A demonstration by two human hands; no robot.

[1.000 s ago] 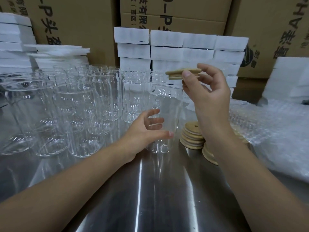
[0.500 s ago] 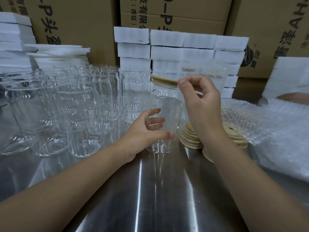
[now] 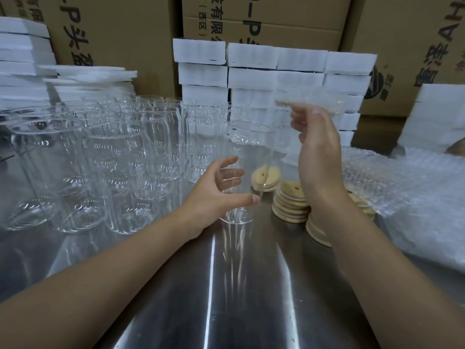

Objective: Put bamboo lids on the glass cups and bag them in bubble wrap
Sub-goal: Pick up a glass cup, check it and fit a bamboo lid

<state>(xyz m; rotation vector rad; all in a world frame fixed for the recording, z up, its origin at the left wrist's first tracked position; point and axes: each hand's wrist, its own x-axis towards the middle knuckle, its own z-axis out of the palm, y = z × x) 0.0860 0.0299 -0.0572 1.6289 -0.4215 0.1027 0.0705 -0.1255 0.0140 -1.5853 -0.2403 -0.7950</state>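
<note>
While your left hand [image 3: 216, 195] grips 1 glass cup [image 3: 251, 147], your right hand [image 3: 318, 157] pinches a blurred bamboo lid [image 3: 283, 103] above it; lidding looks barely begun, and nothing seems bagged.

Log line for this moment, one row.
step: lidding | left hand: grips glass cup on steel table | right hand: pinches blurred bamboo lid above rim | cup: uncapped | bubble wrap: untouched
</note>
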